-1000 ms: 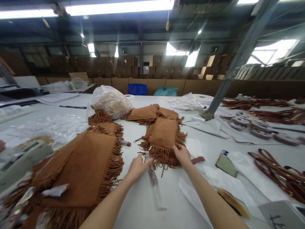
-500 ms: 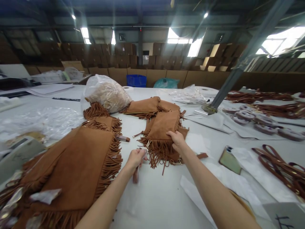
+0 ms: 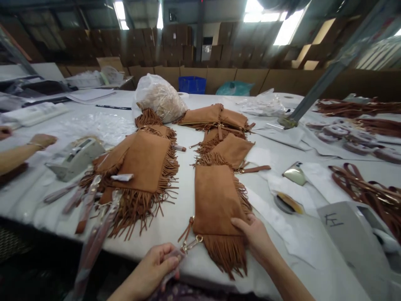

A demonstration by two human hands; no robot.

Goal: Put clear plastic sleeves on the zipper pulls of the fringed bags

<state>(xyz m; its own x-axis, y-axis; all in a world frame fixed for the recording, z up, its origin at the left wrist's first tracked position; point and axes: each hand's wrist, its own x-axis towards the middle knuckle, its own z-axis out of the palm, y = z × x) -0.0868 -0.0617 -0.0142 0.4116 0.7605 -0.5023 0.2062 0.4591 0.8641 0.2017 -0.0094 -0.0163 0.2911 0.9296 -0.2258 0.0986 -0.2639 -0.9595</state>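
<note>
A tan suede fringed bag (image 3: 216, 200) lies flat near the table's front edge. My right hand (image 3: 255, 238) grips its lower right corner, thumb on top. My left hand (image 3: 155, 267) is pinched on a thin strap in clear plastic wrap (image 3: 171, 274), close to the gold clasp (image 3: 191, 243) at the bag's lower left corner. More fringed bags (image 3: 232, 148) lie just behind it, and a stack of them (image 3: 140, 161) sits to the left.
Another person's arm and hand (image 3: 37, 142) rest at the far left by a grey tape dispenser (image 3: 77, 156). A phone (image 3: 294, 174), brown straps (image 3: 369, 192), a second dispenser (image 3: 354, 234) and a filled plastic bag (image 3: 159, 98) are on the white table (image 3: 313, 251).
My right hand has pulled one fringed bag off the pile toward the front edge. My left hand came back with the wrapped strap. The view has tipped down and another person's arm now shows.
</note>
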